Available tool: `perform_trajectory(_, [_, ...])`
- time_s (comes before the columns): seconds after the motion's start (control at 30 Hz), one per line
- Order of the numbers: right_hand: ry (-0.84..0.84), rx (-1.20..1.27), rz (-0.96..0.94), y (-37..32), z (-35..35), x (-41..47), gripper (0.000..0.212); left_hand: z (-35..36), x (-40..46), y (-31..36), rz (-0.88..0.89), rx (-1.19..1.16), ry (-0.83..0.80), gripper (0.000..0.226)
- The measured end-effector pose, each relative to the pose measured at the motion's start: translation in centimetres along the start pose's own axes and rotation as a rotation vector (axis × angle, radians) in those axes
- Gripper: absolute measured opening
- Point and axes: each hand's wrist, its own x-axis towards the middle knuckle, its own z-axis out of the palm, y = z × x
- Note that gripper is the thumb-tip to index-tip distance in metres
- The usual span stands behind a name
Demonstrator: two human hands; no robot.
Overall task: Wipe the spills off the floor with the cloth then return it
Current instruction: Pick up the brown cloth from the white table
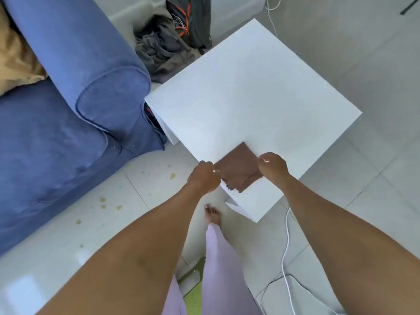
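Observation:
A brown folded cloth (238, 168) lies on the near corner of the white table (250, 92). My left hand (204, 178) pinches the cloth's left edge, and my right hand (272, 167) grips its right edge. Yellowish spills (172, 176) dot the pale tiled floor to the left, between the sofa and my legs, with more spots (102, 200) further left. Part of the cloth is hidden under my hands.
A blue sofa (68, 110) fills the left side. Dark clothes and a bag (172, 37) lie on the floor behind the table. A white cable (285, 258) runs across the tiles at lower right. My bare foot (213, 215) stands by the table leg.

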Motion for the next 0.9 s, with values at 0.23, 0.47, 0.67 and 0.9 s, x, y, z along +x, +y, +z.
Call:
perform_trajectory(0.23, [0.076,0.039,0.011,1.3,2.6,3.4,0.044,3.1,4.0,0.7,-0.084,-0.049,0.125,0.040])
perform_trajectory(0.47, [0.098,-0.063,-0.040,1.6,5.2,3.8,0.020,5.3,5.0,0.0,-0.150,-0.342,0.179,0.014])
perform_trajectory(0.67, [0.105,0.179,-0.071,-0.4,5.8,1.1,0.012,4.3,3.2,-0.3,-0.200,-0.709,0.192,0.024])
perform_trajectory(0.9, [-0.028,0.245,-0.181,-4.5,10.5,-3.2,0.009,1.6,-0.3,-7.6,-0.290,-0.911,0.288,0.010])
